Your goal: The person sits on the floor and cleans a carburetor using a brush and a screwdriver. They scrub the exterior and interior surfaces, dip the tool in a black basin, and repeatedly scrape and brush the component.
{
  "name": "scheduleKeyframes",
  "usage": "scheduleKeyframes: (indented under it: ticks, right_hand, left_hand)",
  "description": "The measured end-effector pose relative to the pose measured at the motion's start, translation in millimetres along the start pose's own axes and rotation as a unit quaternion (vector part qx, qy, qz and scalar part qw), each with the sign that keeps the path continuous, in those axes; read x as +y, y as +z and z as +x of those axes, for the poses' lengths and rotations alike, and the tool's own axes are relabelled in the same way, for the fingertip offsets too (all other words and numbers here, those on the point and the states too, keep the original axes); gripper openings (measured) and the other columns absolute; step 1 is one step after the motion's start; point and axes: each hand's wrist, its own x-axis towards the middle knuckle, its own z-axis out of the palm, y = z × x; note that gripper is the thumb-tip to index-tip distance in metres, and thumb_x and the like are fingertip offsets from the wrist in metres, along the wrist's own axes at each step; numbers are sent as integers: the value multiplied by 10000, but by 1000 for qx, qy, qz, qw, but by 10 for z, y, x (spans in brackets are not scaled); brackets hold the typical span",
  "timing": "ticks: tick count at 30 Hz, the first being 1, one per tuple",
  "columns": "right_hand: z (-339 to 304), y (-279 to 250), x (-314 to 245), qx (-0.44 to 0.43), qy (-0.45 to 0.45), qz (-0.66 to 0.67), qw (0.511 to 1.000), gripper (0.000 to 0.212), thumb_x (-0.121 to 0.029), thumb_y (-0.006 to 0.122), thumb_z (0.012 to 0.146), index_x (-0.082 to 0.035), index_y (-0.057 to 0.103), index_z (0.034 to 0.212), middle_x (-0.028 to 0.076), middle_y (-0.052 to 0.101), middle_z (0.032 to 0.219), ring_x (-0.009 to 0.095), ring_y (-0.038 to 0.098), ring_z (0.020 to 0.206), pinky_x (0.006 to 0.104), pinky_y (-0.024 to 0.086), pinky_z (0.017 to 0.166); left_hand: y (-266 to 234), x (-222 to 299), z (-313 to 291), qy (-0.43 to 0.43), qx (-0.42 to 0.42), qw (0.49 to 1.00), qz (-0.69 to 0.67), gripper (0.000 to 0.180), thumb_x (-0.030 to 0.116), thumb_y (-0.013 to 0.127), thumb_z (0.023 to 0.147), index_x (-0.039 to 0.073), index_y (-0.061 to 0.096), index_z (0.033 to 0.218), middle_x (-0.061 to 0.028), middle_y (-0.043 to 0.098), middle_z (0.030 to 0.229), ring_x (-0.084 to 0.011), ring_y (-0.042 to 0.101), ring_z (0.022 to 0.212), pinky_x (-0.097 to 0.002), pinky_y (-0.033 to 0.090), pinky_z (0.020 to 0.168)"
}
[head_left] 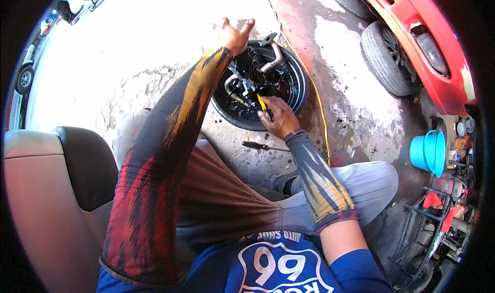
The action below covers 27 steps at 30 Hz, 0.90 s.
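Note:
A round black basin [303, 94] stands on the floor in front of me. Inside it lies a dark, oily metal engine part [246, 68], along with bent metal pipes [271, 63] and black bits of grime. My left hand [234, 37] is over the far side of the part, fingers stretched apart; whether its palm touches the part is hidden. At the basin's near rim, my right hand [281, 117] is closed around a tool with a yellow and black handle [262, 102]. The tool's tip points into the part, and its kind is unclear.
Near the basin lies a black-handled screwdriver [255, 145]. A yellow cord [320, 104] crosses the floor on the right. Beyond it are a loose wheel [389, 58], a red car bumper [438, 45], a light-blue bucket [427, 152] and a cluttered rack [438, 221]. A seat [51, 190] is at my left.

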Motion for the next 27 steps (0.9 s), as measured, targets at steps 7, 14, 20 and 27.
scheduleKeyframes:
  ticks: [7,14,20,27]
  right_hand:
    - [-127,165,13,-21,80,-67,994,482,-197,627,972,1,532,1401,235,600,1301,403,569,1224,467,463,1070]
    - [-117,38,298,83,166,87,979,376,-136,648,969,11,602,1312,245,653,1250,406,630,1183,424,500,1022]
    - [2,-69,319,151,268,431,848,257,-151,638,1018,6,669,1219,87,729,1053,117,686,849,253,544,726]
    - [94,235,193,188,229,387,873,273,-216,709,980,21,642,1099,102,689,1037,184,680,942,323,536,855]
  left_hand:
    - [-8,-84,-216,56,-49,997,6,1221,901,657,701,-86,500,1402,-348,587,1302,-451,568,1247,-548,484,1048]
    - [-140,-70,-489,263,-103,958,-51,1055,608,866,728,110,409,1539,-286,598,1306,-418,584,1252,-502,499,1050]
    - [-141,167,-239,267,-58,957,-94,1028,563,939,634,-25,574,1394,-297,619,1319,-375,599,1252,-460,466,1089]
    - [-268,448,-135,254,-52,965,47,911,582,898,686,40,613,1360,-286,679,1234,-399,647,1191,-465,484,1065]
